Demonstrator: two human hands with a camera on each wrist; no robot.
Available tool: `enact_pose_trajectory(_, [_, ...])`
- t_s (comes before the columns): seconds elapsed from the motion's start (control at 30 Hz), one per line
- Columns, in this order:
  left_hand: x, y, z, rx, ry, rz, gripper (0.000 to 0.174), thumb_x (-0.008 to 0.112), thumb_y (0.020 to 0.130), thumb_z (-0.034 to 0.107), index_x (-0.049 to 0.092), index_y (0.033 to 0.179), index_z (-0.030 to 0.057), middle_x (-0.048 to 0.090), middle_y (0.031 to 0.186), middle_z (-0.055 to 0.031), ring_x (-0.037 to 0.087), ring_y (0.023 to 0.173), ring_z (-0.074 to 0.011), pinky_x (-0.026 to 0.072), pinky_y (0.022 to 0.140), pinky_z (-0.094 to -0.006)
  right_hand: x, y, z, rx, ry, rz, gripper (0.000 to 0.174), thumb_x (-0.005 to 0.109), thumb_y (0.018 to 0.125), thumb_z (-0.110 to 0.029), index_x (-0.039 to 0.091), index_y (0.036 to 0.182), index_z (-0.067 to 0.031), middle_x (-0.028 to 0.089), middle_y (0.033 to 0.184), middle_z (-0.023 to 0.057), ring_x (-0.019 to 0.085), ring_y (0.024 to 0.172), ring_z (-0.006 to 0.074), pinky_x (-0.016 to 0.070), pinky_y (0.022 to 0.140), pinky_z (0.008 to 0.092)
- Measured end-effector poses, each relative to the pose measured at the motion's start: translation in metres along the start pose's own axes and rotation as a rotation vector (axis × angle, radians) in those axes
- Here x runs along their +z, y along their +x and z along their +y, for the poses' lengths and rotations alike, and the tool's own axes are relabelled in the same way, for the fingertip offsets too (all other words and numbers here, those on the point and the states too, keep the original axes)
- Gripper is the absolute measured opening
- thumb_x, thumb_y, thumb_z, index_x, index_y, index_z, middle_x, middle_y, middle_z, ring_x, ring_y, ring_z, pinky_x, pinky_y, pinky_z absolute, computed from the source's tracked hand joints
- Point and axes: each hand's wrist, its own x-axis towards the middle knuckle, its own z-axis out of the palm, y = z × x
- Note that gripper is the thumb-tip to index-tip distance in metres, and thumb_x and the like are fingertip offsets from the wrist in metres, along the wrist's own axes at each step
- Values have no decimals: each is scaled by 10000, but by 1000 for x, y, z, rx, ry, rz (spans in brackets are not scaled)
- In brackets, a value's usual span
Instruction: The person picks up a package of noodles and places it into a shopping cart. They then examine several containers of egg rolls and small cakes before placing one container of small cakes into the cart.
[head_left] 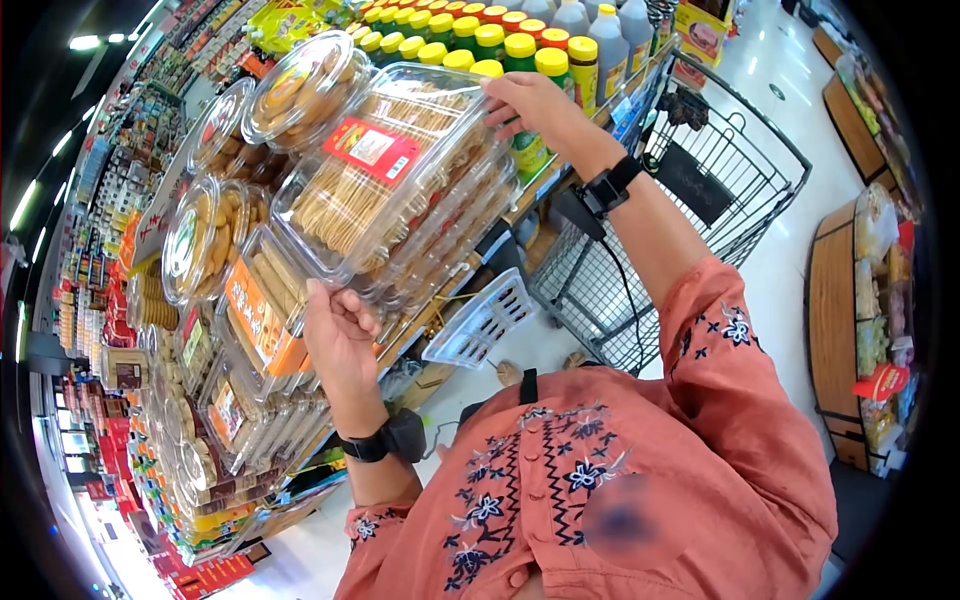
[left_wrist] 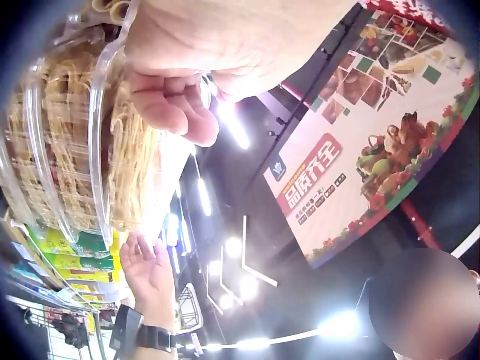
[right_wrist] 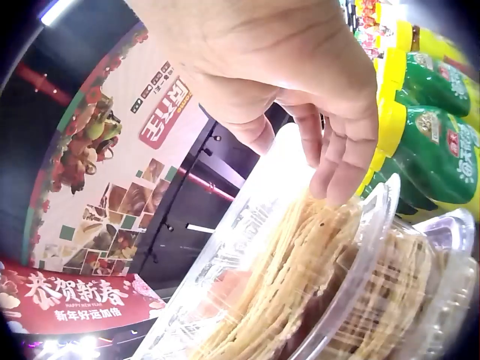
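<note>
A clear plastic box of thin, stick-like food with a red label [head_left: 372, 150] tops a stack of similar boxes. My left hand [head_left: 342, 335] grips its near left corner, thumb at the rim and fingers curled by the side. At the far right corner, my right hand [head_left: 545, 112] holds the edge. The right wrist view shows the right hand [right_wrist: 292, 67] with its thumb at the lid and fingers bent over the side. Curled fingers of the left hand [left_wrist: 217, 45] show beside the stacked boxes [left_wrist: 67, 127] in the left wrist view; the fingertips' contact is partly hidden.
Round tubs [head_left: 305, 90] and a box with an orange label [head_left: 262, 315] adjoin the stack on the left. Yellow-capped bottles [head_left: 520, 60] line the far side. A wire shopping cart [head_left: 600, 300] and a pale basket [head_left: 480, 320] are to the right.
</note>
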Motion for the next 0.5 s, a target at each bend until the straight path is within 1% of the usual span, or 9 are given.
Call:
enact_pose_trajectory(0.03, [0,2,1,-14,-15,-15,333,510,1032,392,562,964,71,540,719,-15,498,581,-127,408,510,-276,3,0,-4,-6,-7,5,429,632,938,-398,609,1067,11,597,984,83,630,940,178,560,736,301])
enact_pose_trajectory(0.13, [0,10,3,-38,10,-11,337,516,1031,388,565,928,70,516,674,-17,485,549,-132,409,501,-275,4,12,-4,-42,-90,60,431,648,922,-402,611,1058,5,599,989,78,618,919,178,560,749,312])
enact_pose_trajectory(0.23, [2,13,3,6,114,-5,334,529,1025,369,565,896,63,501,640,-20,477,522,-136,410,488,-278,1,20,-1,-90,-119,69,409,656,909,-390,614,1042,-5,601,989,68,609,907,182,558,765,335])
enact_pose_trajectory(0.33, [-1,16,4,6,160,-7,324,540,1017,348,562,879,56,506,621,-25,492,518,-138,421,485,-276,2,17,-4,-3,51,3,381,660,898,-369,617,1036,-17,603,991,60,612,913,187,553,787,361])
enact_pose_trajectory(0.43, [-3,16,5,-15,199,-7,317,544,1012,340,564,894,46,563,693,-50,541,546,-149,435,494,-275,7,20,-6,47,20,54,341,660,891,-348,622,1022,-35,607,970,48,612,913,177,547,781,361])
enact_pose_trajectory(0.5, [1,13,8,-33,249,43,310,542,1014,330,571,915,37,589,754,-65,581,604,-158,449,507,-278,8,20,-4,37,68,42,324,660,890,-340,619,1012,-43,611,954,41,612,915,171,544,781,356])
